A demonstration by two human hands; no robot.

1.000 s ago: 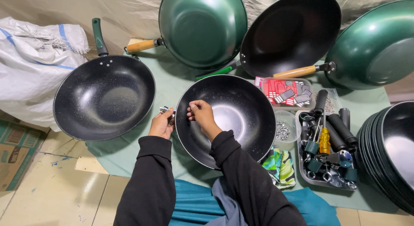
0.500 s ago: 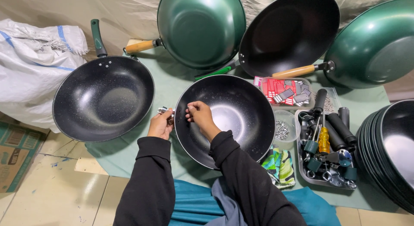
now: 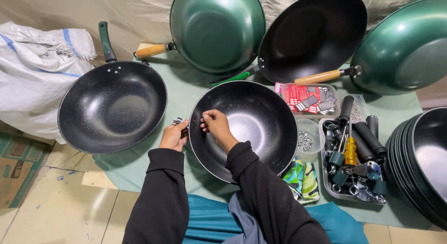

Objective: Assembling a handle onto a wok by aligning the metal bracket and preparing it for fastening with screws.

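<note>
The left hand (image 3: 173,137) pinches a small metal bracket (image 3: 178,121) against the outer rim of the black wok (image 3: 260,127) in the middle, while the right hand (image 3: 215,125) pinches something tiny inside the wall. Best keep both pieces lined up through the wall; the tiny piece itself is hidden by fingertips

wok (image 3: 260,127): black, speckled | cloth (image 3: 186,92): pale green | screwdriver (image 3: 350,151): yellow | sleeves (image 3: 160,202): black

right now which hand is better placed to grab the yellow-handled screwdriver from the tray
Right, probably. The right hand is inside the black wok, on the side of the tray holding the yellow-handled screwdriver; the left hand holds a metal bracket outside the wok's far rim.
</note>
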